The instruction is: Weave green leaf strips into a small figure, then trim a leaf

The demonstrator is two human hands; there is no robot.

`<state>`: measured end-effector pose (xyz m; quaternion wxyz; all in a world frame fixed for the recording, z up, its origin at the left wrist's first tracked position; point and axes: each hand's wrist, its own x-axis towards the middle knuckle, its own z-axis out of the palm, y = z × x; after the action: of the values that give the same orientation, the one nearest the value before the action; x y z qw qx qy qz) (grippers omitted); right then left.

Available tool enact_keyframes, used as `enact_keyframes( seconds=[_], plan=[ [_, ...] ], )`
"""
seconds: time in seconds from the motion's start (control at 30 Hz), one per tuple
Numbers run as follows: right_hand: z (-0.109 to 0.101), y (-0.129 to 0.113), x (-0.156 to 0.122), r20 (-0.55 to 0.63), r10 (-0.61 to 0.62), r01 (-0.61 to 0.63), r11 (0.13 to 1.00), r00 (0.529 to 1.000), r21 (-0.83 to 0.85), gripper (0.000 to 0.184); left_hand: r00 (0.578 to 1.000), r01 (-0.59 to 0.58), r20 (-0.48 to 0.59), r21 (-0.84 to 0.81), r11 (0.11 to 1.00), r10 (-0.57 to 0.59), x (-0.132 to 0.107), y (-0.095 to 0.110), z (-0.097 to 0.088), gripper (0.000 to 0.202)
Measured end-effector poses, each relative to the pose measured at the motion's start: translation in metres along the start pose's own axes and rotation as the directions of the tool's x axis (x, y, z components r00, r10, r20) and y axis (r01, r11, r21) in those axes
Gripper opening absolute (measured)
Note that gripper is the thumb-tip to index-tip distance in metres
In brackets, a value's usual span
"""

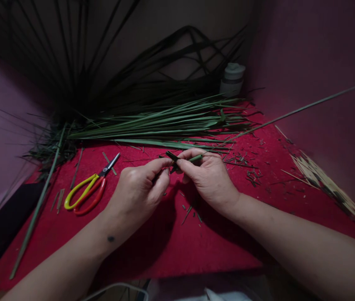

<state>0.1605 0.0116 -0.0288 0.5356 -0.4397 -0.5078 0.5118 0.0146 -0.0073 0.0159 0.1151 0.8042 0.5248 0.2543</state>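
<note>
Between my two hands, above the middle of the red cloth (221,251), is a small folded piece of green leaf (171,156). My left hand (143,184) pinches its left side with thumb and forefinger. Gripping the right side, my right hand (207,173) has thumb and fingers closed on it, and a rolled green end (196,158) sticks out past them. Fingers cover part of the folds. Left of my left hand lie scissors (91,190) with one yellow and one red handle, their blades pointing up and right.
A bundle of long green leaves (165,123) lies across the back, with a lidded cup (232,79) behind it. Thin pale sticks (324,182) lie at right. Leaf scraps (252,177) are scattered about. A dark flat object (6,225) and a long stalk (36,213) are at left.
</note>
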Motion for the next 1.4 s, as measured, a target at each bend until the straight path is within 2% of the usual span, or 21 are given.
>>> enact_keyframes(
  seconds=[0.13,0.3,0.43,0.53,0.63,0.73,0.83,1.0,1.17,1.3,1.4],
  plan=[
    [0.000,-0.001,0.000,-0.004,-0.010,0.010,1.000,1.000,-0.021,0.009,1.000,0.019,0.006,-0.012,1.000,-0.019,0.000,0.000,-0.001,0.032],
    [0.001,-0.002,-0.001,-0.053,-0.056,0.047,0.988,0.997,-0.147,0.010,0.998,0.064,0.031,-0.069,0.996,-0.062,0.002,0.002,-0.003,0.032],
    [0.000,0.000,-0.003,-0.038,-0.194,0.181,0.957,0.980,-0.227,0.012,0.986,0.157,0.083,-0.216,0.964,-0.142,0.003,0.003,-0.004,0.031],
    [-0.002,0.002,-0.002,0.001,-0.351,0.340,0.906,0.937,-0.251,0.014,0.951,0.301,0.198,-0.419,0.857,-0.237,0.005,0.001,-0.005,0.030],
    [-0.003,0.003,-0.001,0.003,-0.415,0.401,0.878,0.910,-0.261,0.013,0.893,0.449,0.290,-0.546,0.707,-0.343,0.008,-0.001,-0.006,0.029],
    [-0.004,0.002,0.000,0.022,-0.394,0.386,0.885,0.919,-0.261,0.013,0.873,0.488,0.313,-0.567,0.664,-0.375,0.010,-0.002,-0.007,0.027],
    [-0.003,-0.001,0.000,0.030,-0.325,0.323,0.918,0.945,-0.231,0.013,0.901,0.433,0.295,-0.551,0.714,-0.320,0.010,-0.002,-0.009,0.026],
    [-0.002,-0.002,0.001,-0.012,-0.114,0.111,0.987,0.993,-0.113,0.011,0.934,0.350,0.243,-0.478,0.806,-0.261,0.008,-0.001,-0.008,0.026],
    [-0.001,-0.003,0.003,-0.002,-0.010,0.010,1.000,1.000,-0.010,0.009,0.916,0.400,0.230,-0.539,0.741,-0.328,0.009,0.002,-0.011,0.022],
    [-0.001,-0.005,0.004,-0.025,0.079,-0.077,0.994,0.997,0.077,0.007,0.890,0.385,0.068,-0.642,0.663,-0.451,0.010,0.007,-0.021,0.016],
    [-0.001,-0.006,0.005,-0.039,0.123,-0.117,0.985,0.992,0.125,0.008,0.871,0.334,-0.053,-0.666,0.667,-0.489,0.009,0.012,-0.025,0.013]
  ],
)
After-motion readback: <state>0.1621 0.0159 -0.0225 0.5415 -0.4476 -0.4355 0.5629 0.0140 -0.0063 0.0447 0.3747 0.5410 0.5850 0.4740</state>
